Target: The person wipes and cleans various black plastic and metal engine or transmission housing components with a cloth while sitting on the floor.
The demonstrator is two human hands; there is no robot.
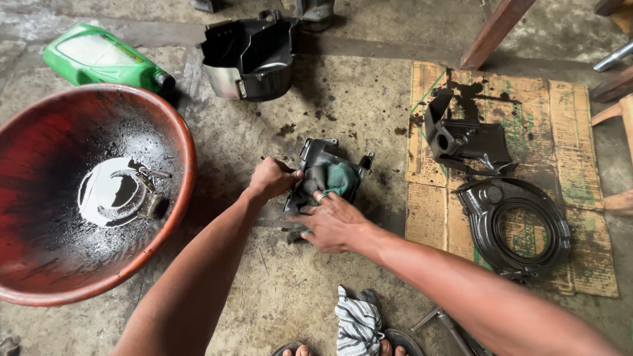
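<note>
Fingers first: your left hand (270, 179) is curled tight around the left edge of the black plastic cover (323, 165), knuckles up, thumb tucked against the rim, so it is clamped on and steadying the part. Your right hand (333, 224) lies flatter, fingers spread and pressing a green rag (341, 179) into the hollow of the cover; there is a ring on one finger, and the fingertips are bent down onto the cloth rather than wrapped around it.

That cover sits on the stained concrete floor (343, 99), right in the middle, between the big red basin (181, 158) on your left and the sheet of cardboard (580, 198) on your right. It lies tilted, its long axis running from near your right hand up and away towards the top of the view, open side facing you.

Around you: the basin holds dark oily liquid with a metal piece lying in it. A green oil jug (99, 56) lies on its side behind the basin. A black housing (250, 56) stands farther back, well apart. On the cardboard rest a black bracket (465, 138) and, just below it, a round black ring cover (517, 227). A striped cloth (358, 323) lies by your sandalled feet, close beneath your right forearm. Nothing blocks either hand.
</note>
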